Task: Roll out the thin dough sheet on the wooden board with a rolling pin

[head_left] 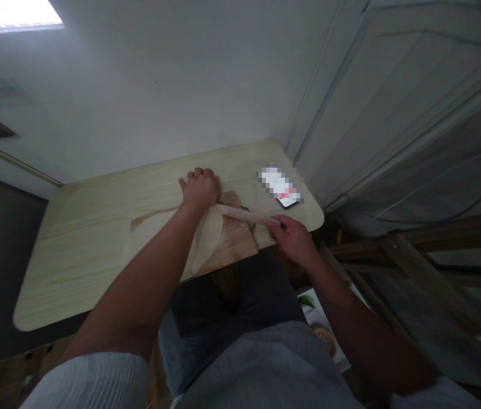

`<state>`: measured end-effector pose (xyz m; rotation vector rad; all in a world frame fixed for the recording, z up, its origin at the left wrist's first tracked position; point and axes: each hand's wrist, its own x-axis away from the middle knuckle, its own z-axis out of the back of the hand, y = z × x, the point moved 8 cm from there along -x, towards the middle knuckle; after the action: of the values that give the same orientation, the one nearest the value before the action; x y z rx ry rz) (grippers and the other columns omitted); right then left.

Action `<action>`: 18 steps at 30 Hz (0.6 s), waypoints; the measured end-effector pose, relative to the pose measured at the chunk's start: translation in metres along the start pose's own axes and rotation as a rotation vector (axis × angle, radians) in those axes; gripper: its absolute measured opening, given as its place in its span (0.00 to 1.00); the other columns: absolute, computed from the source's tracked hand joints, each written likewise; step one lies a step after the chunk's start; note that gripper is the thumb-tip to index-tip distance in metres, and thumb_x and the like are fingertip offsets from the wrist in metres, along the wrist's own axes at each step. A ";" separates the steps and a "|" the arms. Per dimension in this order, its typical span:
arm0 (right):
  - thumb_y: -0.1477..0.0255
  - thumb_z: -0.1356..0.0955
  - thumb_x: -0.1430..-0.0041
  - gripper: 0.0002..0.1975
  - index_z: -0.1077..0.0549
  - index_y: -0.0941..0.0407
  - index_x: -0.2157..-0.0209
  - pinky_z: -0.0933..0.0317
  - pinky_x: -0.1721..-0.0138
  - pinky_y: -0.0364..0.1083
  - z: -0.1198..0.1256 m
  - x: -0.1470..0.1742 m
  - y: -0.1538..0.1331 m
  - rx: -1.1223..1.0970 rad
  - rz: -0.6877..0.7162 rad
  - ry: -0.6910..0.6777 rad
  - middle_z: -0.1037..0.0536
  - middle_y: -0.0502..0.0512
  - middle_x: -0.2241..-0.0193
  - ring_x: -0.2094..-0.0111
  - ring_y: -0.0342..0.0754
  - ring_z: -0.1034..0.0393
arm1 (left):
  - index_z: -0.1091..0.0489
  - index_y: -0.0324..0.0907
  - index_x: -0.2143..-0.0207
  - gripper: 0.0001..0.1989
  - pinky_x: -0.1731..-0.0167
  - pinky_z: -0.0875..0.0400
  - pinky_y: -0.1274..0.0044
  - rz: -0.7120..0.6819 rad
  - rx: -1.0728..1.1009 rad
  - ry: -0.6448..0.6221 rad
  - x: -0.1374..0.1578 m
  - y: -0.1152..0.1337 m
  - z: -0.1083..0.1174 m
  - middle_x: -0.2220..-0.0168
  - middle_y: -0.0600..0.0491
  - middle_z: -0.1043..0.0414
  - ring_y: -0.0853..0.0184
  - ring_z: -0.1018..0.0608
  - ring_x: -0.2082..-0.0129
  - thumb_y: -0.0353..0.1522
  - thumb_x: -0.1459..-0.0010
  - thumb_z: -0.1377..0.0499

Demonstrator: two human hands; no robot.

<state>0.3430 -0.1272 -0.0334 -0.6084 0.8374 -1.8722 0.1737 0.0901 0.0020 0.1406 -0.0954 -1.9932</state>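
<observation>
A thin, pale sheet of dough lies over a wooden board dusted with flour. My left forearm crosses above the dough, and my left hand is palm down by the board's far edge, its fingers a little apart. From beside my left wrist a slim, pale, floury rolling pin runs to the right. My right hand has closed its fingers round the pin's right end, just past the board. Whether the pin continues beneath my left wrist is hidden.
The board rests on a light wooden table against a white wall. A phone with a lit screen lies at the right. Below right, a white surface bears a round tan item and something green. Wooden beams stand farther right.
</observation>
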 end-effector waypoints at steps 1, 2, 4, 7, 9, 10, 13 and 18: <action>0.53 0.37 0.35 0.21 0.21 0.54 0.60 0.41 0.72 0.44 0.000 0.000 0.000 -0.003 -0.006 -0.004 0.21 0.52 0.74 0.73 0.47 0.29 | 0.32 0.44 0.45 0.23 0.44 0.40 0.49 0.003 -0.001 0.001 -0.001 0.000 0.000 0.42 0.39 0.33 0.47 0.32 0.42 0.40 0.33 0.59; 0.53 0.37 0.35 0.21 0.21 0.54 0.61 0.41 0.72 0.43 0.000 0.000 -0.001 -0.007 -0.014 -0.010 0.21 0.51 0.75 0.74 0.47 0.29 | 0.32 0.43 0.45 0.23 0.44 0.40 0.49 0.007 -0.001 0.002 -0.002 0.000 0.000 0.42 0.39 0.33 0.47 0.32 0.42 0.40 0.33 0.59; 0.53 0.37 0.35 0.21 0.22 0.54 0.62 0.42 0.73 0.43 0.000 0.000 0.000 -0.015 -0.028 -0.018 0.22 0.51 0.76 0.75 0.46 0.29 | 0.32 0.43 0.46 0.23 0.43 0.41 0.50 0.022 -0.003 0.001 -0.003 0.000 0.000 0.42 0.39 0.33 0.47 0.33 0.42 0.40 0.33 0.59; 0.53 0.37 0.34 0.21 0.22 0.54 0.62 0.42 0.74 0.43 -0.001 -0.001 0.001 -0.035 -0.043 -0.016 0.22 0.50 0.77 0.78 0.45 0.30 | 0.32 0.43 0.45 0.24 0.43 0.41 0.52 0.038 0.001 0.006 -0.005 0.000 0.000 0.42 0.39 0.33 0.49 0.33 0.42 0.40 0.33 0.60; 0.52 0.37 0.34 0.20 0.22 0.53 0.61 0.42 0.74 0.43 -0.001 -0.001 0.002 -0.051 -0.049 -0.011 0.23 0.49 0.77 0.79 0.45 0.31 | 0.32 0.43 0.45 0.24 0.43 0.41 0.54 0.045 0.007 0.019 -0.007 0.000 0.000 0.42 0.39 0.32 0.49 0.32 0.42 0.39 0.33 0.60; 0.52 0.37 0.34 0.20 0.23 0.53 0.61 0.41 0.74 0.43 -0.001 -0.001 0.003 -0.057 -0.052 -0.009 0.23 0.48 0.77 0.79 0.45 0.31 | 0.32 0.43 0.46 0.24 0.44 0.40 0.55 0.046 0.012 0.029 -0.007 0.001 0.001 0.43 0.39 0.31 0.50 0.32 0.43 0.38 0.33 0.61; 0.52 0.37 0.35 0.21 0.23 0.53 0.60 0.40 0.74 0.44 -0.001 -0.002 0.003 -0.057 -0.061 -0.008 0.22 0.49 0.77 0.80 0.45 0.31 | 0.32 0.43 0.46 0.23 0.45 0.39 0.55 0.042 0.027 0.058 -0.008 0.002 0.003 0.45 0.38 0.30 0.50 0.30 0.44 0.38 0.33 0.61; 0.51 0.37 0.35 0.22 0.23 0.54 0.60 0.40 0.75 0.44 0.000 -0.001 0.001 -0.046 -0.071 -0.023 0.22 0.49 0.76 0.82 0.44 0.32 | 0.32 0.43 0.47 0.23 0.45 0.38 0.57 0.055 0.016 0.059 -0.009 0.002 0.003 0.45 0.39 0.30 0.50 0.30 0.44 0.39 0.33 0.60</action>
<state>0.3443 -0.1262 -0.0341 -0.6951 0.8550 -1.9108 0.1790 0.0976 0.0060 0.2054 -0.0769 -1.9326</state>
